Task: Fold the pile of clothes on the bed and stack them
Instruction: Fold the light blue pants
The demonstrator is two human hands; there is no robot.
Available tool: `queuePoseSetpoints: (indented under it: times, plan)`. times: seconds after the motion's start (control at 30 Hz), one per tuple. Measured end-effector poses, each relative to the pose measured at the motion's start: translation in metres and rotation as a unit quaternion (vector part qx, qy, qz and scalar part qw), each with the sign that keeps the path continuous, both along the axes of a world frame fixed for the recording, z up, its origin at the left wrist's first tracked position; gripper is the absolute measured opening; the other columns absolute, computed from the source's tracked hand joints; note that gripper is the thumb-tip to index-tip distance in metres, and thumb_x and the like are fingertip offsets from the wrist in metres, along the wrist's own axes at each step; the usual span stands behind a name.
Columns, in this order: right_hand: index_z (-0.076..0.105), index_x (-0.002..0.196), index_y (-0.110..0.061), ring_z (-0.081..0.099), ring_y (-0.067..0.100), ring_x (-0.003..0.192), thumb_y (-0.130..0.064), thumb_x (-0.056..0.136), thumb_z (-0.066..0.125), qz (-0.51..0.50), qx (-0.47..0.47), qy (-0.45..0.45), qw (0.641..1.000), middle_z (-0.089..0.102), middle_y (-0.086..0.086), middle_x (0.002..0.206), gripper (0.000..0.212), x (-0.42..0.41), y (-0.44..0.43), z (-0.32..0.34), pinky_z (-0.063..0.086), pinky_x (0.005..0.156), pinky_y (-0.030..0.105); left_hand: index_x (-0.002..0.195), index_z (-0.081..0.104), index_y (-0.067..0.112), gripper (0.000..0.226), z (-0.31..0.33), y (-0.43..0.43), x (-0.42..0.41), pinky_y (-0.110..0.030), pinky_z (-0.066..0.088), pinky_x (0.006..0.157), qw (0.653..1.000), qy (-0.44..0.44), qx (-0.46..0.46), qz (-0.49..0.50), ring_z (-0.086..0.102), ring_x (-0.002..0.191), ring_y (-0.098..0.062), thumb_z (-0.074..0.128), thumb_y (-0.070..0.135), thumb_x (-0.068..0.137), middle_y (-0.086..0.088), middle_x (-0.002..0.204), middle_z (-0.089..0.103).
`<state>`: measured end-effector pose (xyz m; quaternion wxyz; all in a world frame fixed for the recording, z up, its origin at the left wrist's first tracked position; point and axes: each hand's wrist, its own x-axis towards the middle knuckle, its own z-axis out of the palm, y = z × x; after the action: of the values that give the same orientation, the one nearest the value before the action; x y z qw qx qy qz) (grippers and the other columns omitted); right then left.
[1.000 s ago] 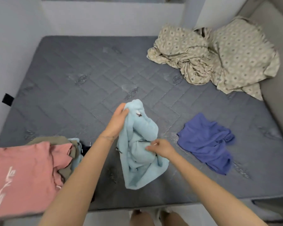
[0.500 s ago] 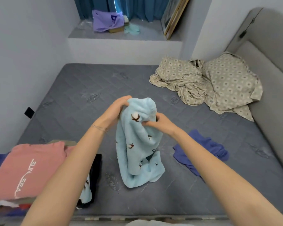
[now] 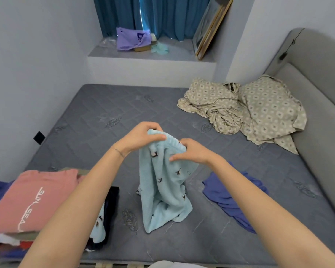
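A light blue fleece garment (image 3: 163, 190) with small dark prints hangs above the grey mattress (image 3: 97, 120), its lower end bunched on the bed. My left hand (image 3: 141, 136) grips its ribbed top edge on the left. My right hand (image 3: 190, 151) pinches the same edge on the right. A stack of folded clothes (image 3: 33, 202) topped by a pink shirt lies at the near left, partly behind my left forearm. A crumpled blue-purple garment (image 3: 228, 196) lies at the near right, partly under my right forearm.
A rumpled beige patterned sheet and pillow (image 3: 246, 111) fill the far right corner by the grey headboard (image 3: 317, 89). Walls close in the left and far sides. A window ledge (image 3: 149, 53) holds a purple bag and a leaning frame.
Both hands have risen with the blue garment and moved to its top edge; it now hangs longer. My head has tilted up, showing the ledge and curtain.
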<state>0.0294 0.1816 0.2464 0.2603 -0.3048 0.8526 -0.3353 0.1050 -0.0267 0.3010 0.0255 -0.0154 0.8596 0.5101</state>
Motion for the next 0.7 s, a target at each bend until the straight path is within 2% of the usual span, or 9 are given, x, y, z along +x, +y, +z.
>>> queuePoseSetpoints:
  times: [0.1,0.17,0.23,0.3,0.4,0.5,0.57,0.63,0.7]
  plan:
    - [0.058,0.092,0.000,0.051,0.018,0.079,-0.069,0.057,0.078,0.025,0.056,-0.010,0.998,0.051,0.001,0.088,0.080,0.000,0.008,-0.003,0.041,0.070,0.034,0.082,0.070,0.010,0.010,0.010,-0.003,0.000,-0.019,0.049,0.070,1.000,0.028,0.006,0.007,0.063,0.077,-0.005,0.073,0.018,0.087,-0.008,0.087,0.071]
    - [0.060,0.103,-0.004,0.052,0.018,0.091,-0.064,0.061,0.078,0.040,0.064,-0.023,0.997,0.052,0.000,0.102,0.076,0.003,0.012,-0.008,0.046,0.079,0.033,0.083,0.070,0.009,0.010,0.015,-0.006,0.000,-0.017,0.049,0.070,0.999,0.045,0.009,0.018,0.062,0.076,-0.004,0.072,0.017,0.088,-0.005,0.083,0.070]
    - [0.062,0.108,-0.010,0.057,0.022,0.102,-0.061,0.061,0.079,0.037,0.071,-0.035,0.996,0.058,0.005,0.110,0.071,0.008,0.017,-0.015,0.052,0.087,0.042,0.083,0.070,0.008,0.011,0.020,-0.011,0.001,-0.015,0.048,0.069,0.997,0.059,0.018,0.034,0.061,0.075,-0.002,0.071,0.017,0.089,0.002,0.081,0.068]
    - [0.066,0.104,-0.014,0.063,0.025,0.103,-0.054,0.067,0.080,0.015,0.067,-0.057,0.996,0.068,0.006,0.108,0.056,0.012,0.023,-0.021,0.051,0.089,0.046,0.085,0.070,0.008,0.013,0.021,-0.019,0.003,-0.016,0.048,0.071,0.996,0.069,0.027,0.055,0.062,0.077,-0.003,0.070,0.020,0.090,0.004,0.083,0.069]
    - [0.072,0.092,-0.024,0.066,0.016,0.090,-0.049,0.077,0.078,-0.008,0.044,-0.061,0.997,0.072,-0.004,0.097,0.029,0.007,0.030,-0.018,0.052,0.082,0.038,0.083,0.069,0.013,0.012,0.019,-0.035,0.007,-0.021,0.048,0.074,0.992,0.076,0.047,0.084,0.062,0.080,-0.005,0.070,0.022,0.090,0.007,0.084,0.069]
    - [0.058,0.063,-0.028,0.048,0.006,0.064,-0.037,0.078,0.082,0.000,0.024,-0.021,1.000,0.055,-0.011,0.072,0.029,0.000,0.036,-0.006,0.036,0.063,0.028,0.079,0.068,0.020,0.011,0.020,-0.049,0.011,-0.028,0.048,0.078,0.986,0.095,0.076,0.117,0.061,0.082,-0.008,0.069,0.025,0.089,0.007,0.084,0.067]
    - [0.066,0.067,-0.027,0.051,-0.003,0.075,-0.035,0.077,0.083,-0.003,0.016,-0.010,1.000,0.059,-0.014,0.083,0.021,-0.004,0.039,-0.002,0.039,0.073,0.023,0.077,0.068,0.023,0.013,0.025,-0.057,0.013,-0.028,0.048,0.078,0.980,0.110,0.082,0.143,0.060,0.082,-0.008,0.068,0.024,0.091,0.007,0.083,0.066]
    - [0.073,0.081,-0.015,0.046,0.002,0.105,-0.041,0.076,0.082,-0.008,0.009,0.021,1.000,0.055,-0.007,0.113,0.027,-0.010,0.043,0.004,0.036,0.092,0.026,0.076,0.068,0.025,0.015,0.031,-0.065,0.013,-0.028,0.049,0.078,0.974,0.122,0.090,0.167,0.060,0.082,-0.009,0.068,0.024,0.091,0.007,0.083,0.067]
    - [0.073,0.085,-0.011,0.047,0.008,0.107,-0.046,0.074,0.081,-0.039,-0.010,0.009,0.999,0.053,-0.007,0.117,0.038,-0.015,0.044,0.012,0.037,0.093,0.028,0.078,0.067,0.023,0.013,0.038,-0.072,0.013,-0.028,0.050,0.079,0.966,0.135,0.101,0.195,0.061,0.083,-0.009,0.067,0.024,0.092,0.006,0.086,0.067]
